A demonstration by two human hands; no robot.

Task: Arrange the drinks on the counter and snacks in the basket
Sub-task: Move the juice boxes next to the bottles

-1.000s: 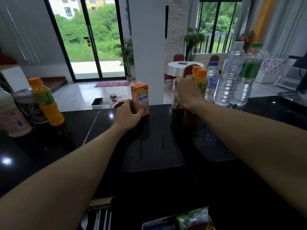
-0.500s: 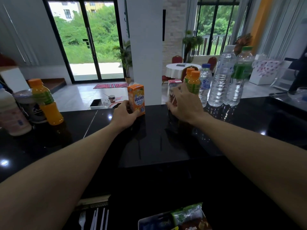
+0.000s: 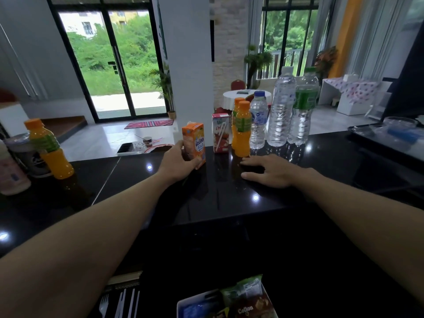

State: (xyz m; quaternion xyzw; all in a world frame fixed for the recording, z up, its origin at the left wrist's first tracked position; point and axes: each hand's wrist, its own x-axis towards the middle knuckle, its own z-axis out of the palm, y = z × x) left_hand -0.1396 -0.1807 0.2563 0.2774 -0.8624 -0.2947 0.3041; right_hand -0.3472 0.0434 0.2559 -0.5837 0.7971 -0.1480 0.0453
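Holding: the left grip [image 3: 177, 162] is curled round the orange carton [image 3: 194, 143], fingers behind its left side and thumb across its lower front corner.
Other arm: the right grip [image 3: 271, 172] lies palm down on the black worktop [image 3: 218, 216], fingers straight and spread, with nothing in it; its fingertips are near the base of the front juice bottle [image 3: 242, 131], and whether they touch it cannot be told.
Orange carton: its bottom is on the worktop near the far edge, roughly upright, a gap away from the red carton [image 3: 220, 134] on its right.
Red carton: upright, with a straw on its front, just beside the front juice bottle.
Juice: the rear juice bottle [image 3: 236, 104] stands right behind the front one and is mostly hidden by it.
Water: the small bottle [image 3: 258, 121], clear tall bottle [image 3: 281, 111] and green-label bottle [image 3: 303, 111] stand close together in a row to the right of the juice.
Left end: a lone juice bottle [image 3: 49, 154] stands well apart from the row, beside a lidded cup [image 3: 21, 154] and a pale bottle [image 3: 10, 177].
Basket: a white basket [image 3: 183, 304] at the bottom edge holds a green pack [image 3: 243, 288] and a brown pack [image 3: 251, 309].
Cutlery: white forks [image 3: 103, 305] lie left of the basket.
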